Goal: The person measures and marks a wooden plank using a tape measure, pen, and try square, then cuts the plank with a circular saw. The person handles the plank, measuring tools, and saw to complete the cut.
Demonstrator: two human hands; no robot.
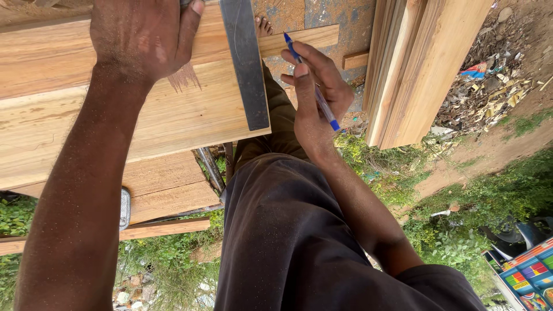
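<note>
My left hand (141,34) presses down on a pale wooden plank (161,115), its thumb resting against the grey metal blade of a square (245,63) that lies across the plank's end. My right hand (315,95) hovers just off the plank's end, beside the square, and holds a blue pen (314,86) between its fingers, tip pointing up toward the far side. A rough, splintered patch (184,78) shows on the plank near my left wrist. My dark trousers (299,230) and one bare foot (263,26) are visible below the plank.
More planks (167,187) lie under the top one on a metal frame (210,170). A stack of long boards (415,63) stands to the right. Litter and leaves (489,86), grass (489,196) and a colourful printed box (527,276) lie on the ground.
</note>
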